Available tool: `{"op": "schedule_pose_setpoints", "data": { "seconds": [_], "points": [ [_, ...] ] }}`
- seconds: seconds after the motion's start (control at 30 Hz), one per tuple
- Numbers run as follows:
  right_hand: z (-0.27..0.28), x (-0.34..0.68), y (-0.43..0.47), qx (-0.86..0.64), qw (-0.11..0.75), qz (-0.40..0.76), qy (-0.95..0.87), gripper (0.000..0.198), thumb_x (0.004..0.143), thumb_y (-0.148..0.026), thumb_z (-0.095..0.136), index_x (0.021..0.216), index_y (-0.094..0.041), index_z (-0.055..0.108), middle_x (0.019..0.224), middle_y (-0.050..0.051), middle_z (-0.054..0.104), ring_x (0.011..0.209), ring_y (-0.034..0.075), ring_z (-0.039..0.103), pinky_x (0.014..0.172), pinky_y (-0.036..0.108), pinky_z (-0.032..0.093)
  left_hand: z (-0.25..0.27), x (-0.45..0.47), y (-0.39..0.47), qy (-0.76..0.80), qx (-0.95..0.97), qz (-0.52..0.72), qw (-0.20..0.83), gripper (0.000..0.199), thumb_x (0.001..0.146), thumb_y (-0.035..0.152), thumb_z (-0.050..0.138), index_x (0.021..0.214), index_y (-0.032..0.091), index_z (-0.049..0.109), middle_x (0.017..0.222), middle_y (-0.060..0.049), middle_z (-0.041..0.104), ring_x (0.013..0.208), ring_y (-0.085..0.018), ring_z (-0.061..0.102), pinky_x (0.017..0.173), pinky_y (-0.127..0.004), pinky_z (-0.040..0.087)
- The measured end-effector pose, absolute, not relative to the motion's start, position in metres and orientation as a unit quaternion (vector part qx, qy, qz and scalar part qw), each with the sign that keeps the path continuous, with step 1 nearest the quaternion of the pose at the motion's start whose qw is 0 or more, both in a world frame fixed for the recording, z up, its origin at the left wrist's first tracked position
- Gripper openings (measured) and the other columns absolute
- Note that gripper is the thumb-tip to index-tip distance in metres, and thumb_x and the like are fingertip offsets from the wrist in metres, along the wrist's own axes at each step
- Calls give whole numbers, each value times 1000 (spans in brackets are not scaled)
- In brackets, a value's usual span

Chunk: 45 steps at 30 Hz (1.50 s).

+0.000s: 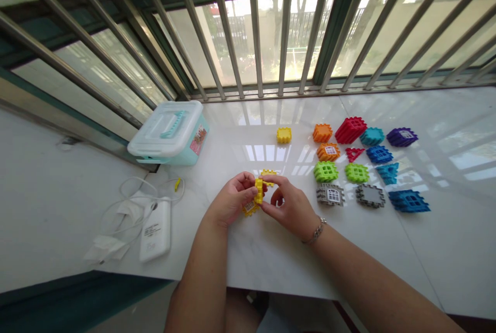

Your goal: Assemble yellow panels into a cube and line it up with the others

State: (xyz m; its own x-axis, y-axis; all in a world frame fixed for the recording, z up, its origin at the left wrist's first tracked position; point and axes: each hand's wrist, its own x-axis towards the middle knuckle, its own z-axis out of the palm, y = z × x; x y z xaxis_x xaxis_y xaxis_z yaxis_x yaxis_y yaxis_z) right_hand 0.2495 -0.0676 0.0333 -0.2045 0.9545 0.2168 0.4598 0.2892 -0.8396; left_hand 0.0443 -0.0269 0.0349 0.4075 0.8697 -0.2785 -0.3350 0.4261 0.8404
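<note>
Between my two hands, a small stack of yellow toy building panels (258, 191) is held on edge, just above the white tabletop. My left hand (235, 194) pinches it from the left, thumb against its face. From the right, my right hand (289, 201) grips its upper and lower edges between fingertips and thumb. A yellow window panel (250, 209) shows below the stack, partly hidden by my left hand. Behind the fingers lies another yellow panel (268, 173), partly covered. Farther back stands a short yellow stack (284, 135).
On the right stand sorted stacks, including orange panels (323, 133), red panels (351, 130), green panels (326, 171), grey panels (330, 194) and blue panels (409, 200). At left are a lidded plastic box (166, 131), a white power bank (155, 229) and loose cables. Metal bars (253, 38) line the window behind.
</note>
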Motion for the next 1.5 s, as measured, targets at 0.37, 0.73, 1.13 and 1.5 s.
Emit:
{"op": "schedule_pose_setpoints", "data": {
  "seconds": [0.37,0.73,1.13,1.5],
  "points": [
    [28,249,-65,-531,367,287,-708,48,89,-25,80,134,-29,61,108,-1,79,65,13,72,65,27,54,36,46,-26,373,371,384,759,54,74,37,101,106,21,61,110,-14,83,116,-34,79,84,-35,62],
    [25,250,-63,-502,356,267,-742,51,92,-19,76,139,-30,59,133,4,74,68,11,69,71,29,58,31,46,-26,395,369,377,752,56,76,39,101,109,22,59,102,-10,82,104,-30,82,78,-32,64],
    [26,250,-64,-456,395,270,-750,50,98,-31,78,143,-31,56,139,7,67,78,13,68,71,31,63,30,47,-28,386,370,368,761,54,78,39,99,111,22,60,97,-6,79,89,-23,81,69,-26,60],
    [30,250,-65,-461,408,254,-746,44,94,-28,79,134,-28,61,129,6,72,76,13,67,68,29,61,30,47,-28,350,382,348,781,58,79,39,99,117,22,58,96,-7,80,87,-20,79,67,-22,54]
  ]
}}
